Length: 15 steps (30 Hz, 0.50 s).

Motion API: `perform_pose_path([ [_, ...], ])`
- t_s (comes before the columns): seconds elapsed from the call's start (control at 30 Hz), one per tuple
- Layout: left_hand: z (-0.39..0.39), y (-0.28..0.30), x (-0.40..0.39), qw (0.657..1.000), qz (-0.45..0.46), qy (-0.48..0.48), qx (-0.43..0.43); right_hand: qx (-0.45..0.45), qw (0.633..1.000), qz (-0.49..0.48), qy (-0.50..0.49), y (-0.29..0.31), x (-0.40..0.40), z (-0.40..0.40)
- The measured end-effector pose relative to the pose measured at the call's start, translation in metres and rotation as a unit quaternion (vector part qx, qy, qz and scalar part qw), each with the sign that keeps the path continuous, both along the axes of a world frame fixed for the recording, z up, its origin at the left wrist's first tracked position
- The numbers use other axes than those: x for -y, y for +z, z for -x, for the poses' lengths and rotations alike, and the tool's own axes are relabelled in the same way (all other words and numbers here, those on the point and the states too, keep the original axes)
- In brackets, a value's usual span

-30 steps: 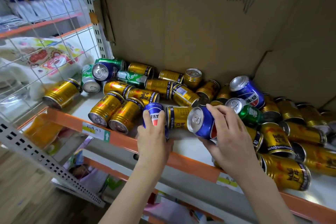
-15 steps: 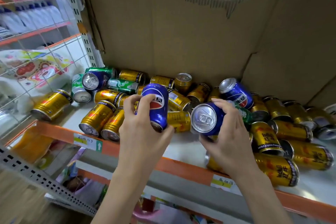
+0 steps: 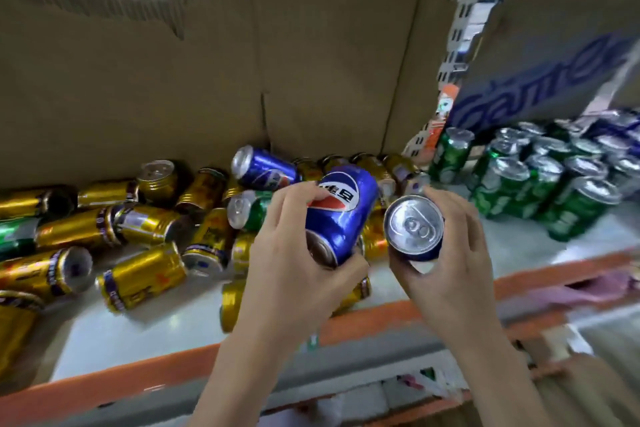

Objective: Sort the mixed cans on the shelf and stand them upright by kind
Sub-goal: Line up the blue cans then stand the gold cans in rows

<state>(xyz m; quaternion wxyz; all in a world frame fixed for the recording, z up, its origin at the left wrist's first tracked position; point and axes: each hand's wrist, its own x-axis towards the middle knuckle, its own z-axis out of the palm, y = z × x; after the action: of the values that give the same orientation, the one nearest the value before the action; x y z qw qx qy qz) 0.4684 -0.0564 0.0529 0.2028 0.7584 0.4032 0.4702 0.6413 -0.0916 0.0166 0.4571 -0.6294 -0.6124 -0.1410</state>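
cans fill both of your hands at the centre of the frame. your left hand point(image 3: 294, 263) wraps fingers and thumb round a blue pepsi can point(image 3: 341, 215) that is tilted, its long axis running from the base at lower left, toward you, up to the far end at upper right. your right hand point(image 3: 446, 253) grips a second blue can point(image 3: 414, 227) from the side and below, its silver pull-tab top facing the camera, so its axis points roughly at you. the two cans sit just beside each other, above the front of the white shelf point(image 3: 166, 326).

the relation that matters: the sorted, upright group stands at the right of the frame, green cans point(image 3: 512, 184) in front and what look like blue cans point(image 3: 620, 135) behind them, blurred. your right hand is the nearer one to that group. judging from this, both cans need turning so their tops face up before they go down there.

gold cans point(image 3: 145, 274) lie on their sides across the left and middle of the shelf, with one more blue can point(image 3: 265, 168) and a green can point(image 3: 247, 210) among them, against the cardboard backing point(image 3: 207, 62).
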Motion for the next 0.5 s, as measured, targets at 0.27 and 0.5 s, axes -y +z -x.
perform_pose_path([
  [0.27,-0.171,-0.018,0.048,0.995,0.078,-0.054,-0.006,-0.031,0.995,0.045,-0.084,-0.021,0.086,-0.163],
  [0.5,-0.315,-0.025,0.113,0.987,0.136,-0.090,-0.015,-0.032,0.989,0.065,-0.131,-0.030,0.161,-0.292],
])
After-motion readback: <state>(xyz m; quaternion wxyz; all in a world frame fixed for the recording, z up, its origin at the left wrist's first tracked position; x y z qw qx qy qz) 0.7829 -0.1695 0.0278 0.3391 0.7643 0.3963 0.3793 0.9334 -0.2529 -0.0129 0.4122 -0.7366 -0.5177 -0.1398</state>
